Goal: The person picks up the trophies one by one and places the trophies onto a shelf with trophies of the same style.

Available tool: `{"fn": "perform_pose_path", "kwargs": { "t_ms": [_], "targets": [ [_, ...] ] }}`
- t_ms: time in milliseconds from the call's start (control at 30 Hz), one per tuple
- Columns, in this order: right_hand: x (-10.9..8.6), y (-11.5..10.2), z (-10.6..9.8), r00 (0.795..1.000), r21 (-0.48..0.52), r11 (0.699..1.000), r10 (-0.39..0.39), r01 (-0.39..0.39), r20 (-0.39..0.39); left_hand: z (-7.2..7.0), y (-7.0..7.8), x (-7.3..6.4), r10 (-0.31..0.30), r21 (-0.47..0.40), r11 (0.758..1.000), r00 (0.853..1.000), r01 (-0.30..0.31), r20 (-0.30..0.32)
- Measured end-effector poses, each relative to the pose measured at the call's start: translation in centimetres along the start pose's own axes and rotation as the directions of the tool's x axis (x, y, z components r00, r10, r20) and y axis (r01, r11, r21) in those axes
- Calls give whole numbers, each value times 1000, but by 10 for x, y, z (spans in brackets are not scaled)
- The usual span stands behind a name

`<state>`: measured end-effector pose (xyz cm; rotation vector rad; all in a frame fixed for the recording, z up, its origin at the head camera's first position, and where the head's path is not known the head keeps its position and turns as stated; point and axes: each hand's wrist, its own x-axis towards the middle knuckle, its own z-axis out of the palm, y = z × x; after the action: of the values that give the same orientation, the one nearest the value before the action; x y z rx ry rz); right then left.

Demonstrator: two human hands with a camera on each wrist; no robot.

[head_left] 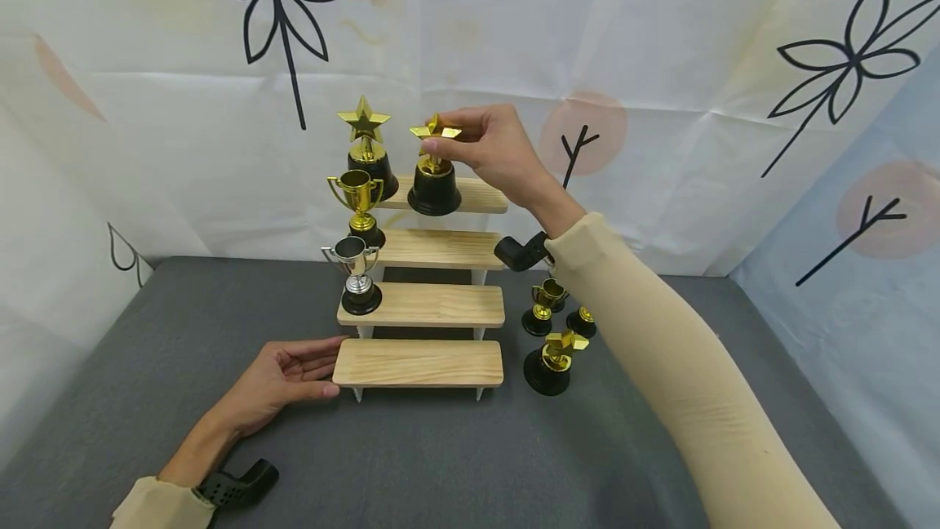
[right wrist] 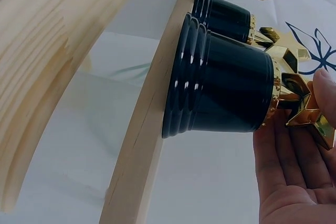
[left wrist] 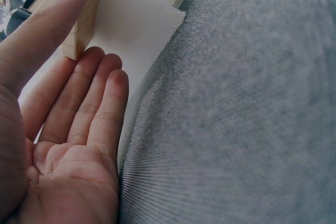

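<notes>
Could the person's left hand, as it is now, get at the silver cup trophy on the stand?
Probably yes. The left hand, beside the lowest shelf, holds nothing; the silver cup trophy stands at the left end of the next shelf up, and nothing visible blocks the way.

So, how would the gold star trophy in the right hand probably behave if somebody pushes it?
The gold star trophy would probably move as one stiff piece, since its moulded parts look hard. Its glossy star might feel slippery to the right hand. Its wide black base should resist tipping once standing, though a high push could rock it.
</notes>
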<state>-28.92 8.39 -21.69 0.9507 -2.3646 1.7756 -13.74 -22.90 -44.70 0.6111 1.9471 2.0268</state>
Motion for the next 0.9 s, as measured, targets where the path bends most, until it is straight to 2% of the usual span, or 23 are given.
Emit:
{"fn": "perform_pose_path", "kwargs": {
  "t_ms": [467,700,900],
  "targets": [
    [10,1,6,1000,50,999,16,-15,-20,-2,-3,1,-1,-13,1000,1000,1,7],
    [14,2,6,1000,23,1000,20,-20,-24,-2,-2,0,12,-24,1000,1000,-12,12],
    [18,4,6,999,24,999,45,-44,-23,-3,-4,1,-6,-24,1000,1000,6,0]
  ]
}}
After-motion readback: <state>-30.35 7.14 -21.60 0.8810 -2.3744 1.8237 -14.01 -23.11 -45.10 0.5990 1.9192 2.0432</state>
